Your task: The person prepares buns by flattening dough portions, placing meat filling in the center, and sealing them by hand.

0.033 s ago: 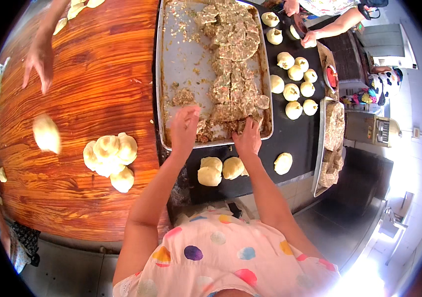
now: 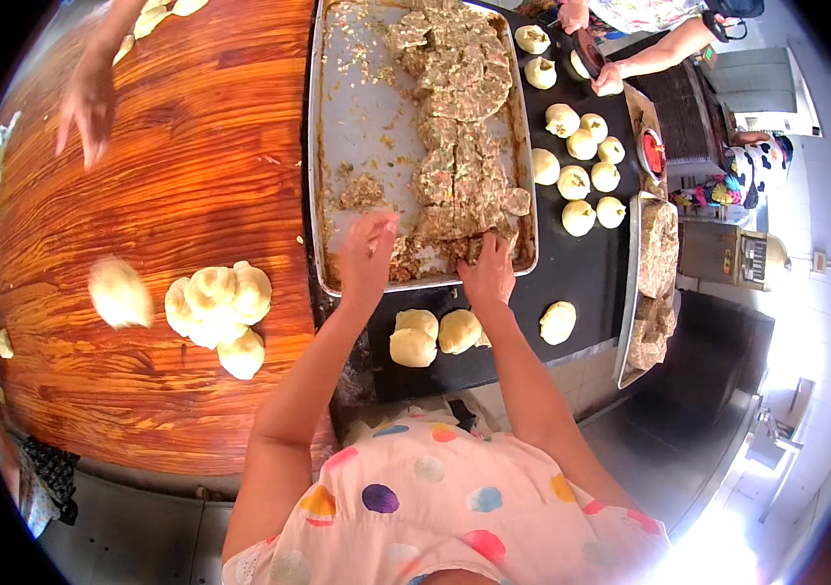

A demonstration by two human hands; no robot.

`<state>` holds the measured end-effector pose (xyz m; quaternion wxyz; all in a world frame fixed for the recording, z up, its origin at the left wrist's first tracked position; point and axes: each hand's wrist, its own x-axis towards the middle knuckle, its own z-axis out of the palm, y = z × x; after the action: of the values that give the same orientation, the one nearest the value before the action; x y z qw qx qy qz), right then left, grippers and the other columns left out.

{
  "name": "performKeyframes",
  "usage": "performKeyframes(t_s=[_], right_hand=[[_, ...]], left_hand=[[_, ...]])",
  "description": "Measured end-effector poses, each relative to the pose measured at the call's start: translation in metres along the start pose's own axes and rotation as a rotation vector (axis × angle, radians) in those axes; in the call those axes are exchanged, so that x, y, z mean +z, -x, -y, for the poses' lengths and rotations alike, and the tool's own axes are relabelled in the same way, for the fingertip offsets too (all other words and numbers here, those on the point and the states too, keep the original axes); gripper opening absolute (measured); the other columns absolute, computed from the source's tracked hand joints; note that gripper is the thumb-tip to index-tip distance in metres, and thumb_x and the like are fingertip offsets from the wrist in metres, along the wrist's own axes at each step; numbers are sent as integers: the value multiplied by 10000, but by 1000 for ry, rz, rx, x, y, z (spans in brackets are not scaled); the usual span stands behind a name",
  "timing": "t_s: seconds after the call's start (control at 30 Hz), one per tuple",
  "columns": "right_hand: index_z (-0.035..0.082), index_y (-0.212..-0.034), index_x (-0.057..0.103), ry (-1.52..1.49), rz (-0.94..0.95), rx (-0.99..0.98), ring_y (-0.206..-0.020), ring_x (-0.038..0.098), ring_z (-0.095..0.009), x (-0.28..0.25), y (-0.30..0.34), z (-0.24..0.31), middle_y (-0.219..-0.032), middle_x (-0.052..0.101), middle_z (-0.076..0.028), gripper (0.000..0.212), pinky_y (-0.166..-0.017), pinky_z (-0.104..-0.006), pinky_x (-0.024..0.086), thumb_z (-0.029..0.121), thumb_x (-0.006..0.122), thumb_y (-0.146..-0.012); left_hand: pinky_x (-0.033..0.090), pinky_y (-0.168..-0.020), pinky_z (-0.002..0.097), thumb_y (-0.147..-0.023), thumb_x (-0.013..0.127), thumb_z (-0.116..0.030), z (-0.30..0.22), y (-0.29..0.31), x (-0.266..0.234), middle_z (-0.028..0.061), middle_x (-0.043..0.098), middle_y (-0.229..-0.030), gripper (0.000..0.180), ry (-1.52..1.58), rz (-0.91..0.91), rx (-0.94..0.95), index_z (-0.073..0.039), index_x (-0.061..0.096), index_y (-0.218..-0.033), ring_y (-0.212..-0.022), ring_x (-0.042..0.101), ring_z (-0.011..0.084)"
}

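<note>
A large metal tray (image 2: 362,117) lies in front of me, holding a slab of chopped, cooked-looking filling (image 2: 459,166) along its right side. My left hand (image 2: 369,258) hovers at the tray's near left corner, fingers loosely bent and apart, with nothing visible in them. Crumbled bits of filling lie beside it. At the near edge of the slab, my right hand (image 2: 490,278) has its fingers closed on a lump of filling; the fingertips are partly hidden in it. Dough balls (image 2: 414,339) sit between my forearms, and another dough ball (image 2: 558,323) lies right of my right forearm.
On the wood-grain table (image 2: 142,409), a dough pile (image 2: 216,302) sits left of the tray. A blurred dough piece (image 2: 121,292) is near it, below a co-worker's hand (image 2: 89,115). Several filled dough balls (image 2: 579,216) stand right of the tray. A second tray (image 2: 630,273) holds more filling.
The blurred dough piece has moved right, toward the dough pile. The co-worker's hand at the left has drawn slightly up and right. My own hands have hardly moved.
</note>
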<state>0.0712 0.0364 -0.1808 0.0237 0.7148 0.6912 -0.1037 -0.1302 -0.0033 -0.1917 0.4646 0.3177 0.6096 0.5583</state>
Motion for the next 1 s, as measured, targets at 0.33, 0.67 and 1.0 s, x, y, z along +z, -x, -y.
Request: performKeyframes(t_s=[0.33, 0.67, 1.0], right_hand=[[93, -1231, 566, -306, 69, -145, -1065, 599, -294, -15, -26, -62, -1209, 560, -150, 564, -846, -396, 523, 173, 801, -724], [41, -1376, 479, -901, 262, -184, -1046, 621, -175, -83, 10, -2, -1181, 613, -94, 596, -897, -304, 510, 142, 740, -849], [98, -1335, 492, 7, 23, -304, -1097, 599, -333, -25, -9, -33, -1418, 437, -110, 538, -849, -437, 540, 176, 677, -836]], left_hand=[[492, -926, 334, -984, 571, -210, 14, 23, 10, 77, 659, -1108, 259, 327, 195, -319, -21, 629, -1150, -1028, 622, 186], [512, -957, 443, -984, 532, -376, -9, 19, 67, 150, 639, -1100, 440, 1175, 339, -809, 2, 579, -1203, -1033, 633, 276], [552, -874, 420, -1017, 462, -396, -11, -1, 21, 128, 651, -958, 468, 1047, 150, -598, 36, 568, -1164, -896, 659, 251]])
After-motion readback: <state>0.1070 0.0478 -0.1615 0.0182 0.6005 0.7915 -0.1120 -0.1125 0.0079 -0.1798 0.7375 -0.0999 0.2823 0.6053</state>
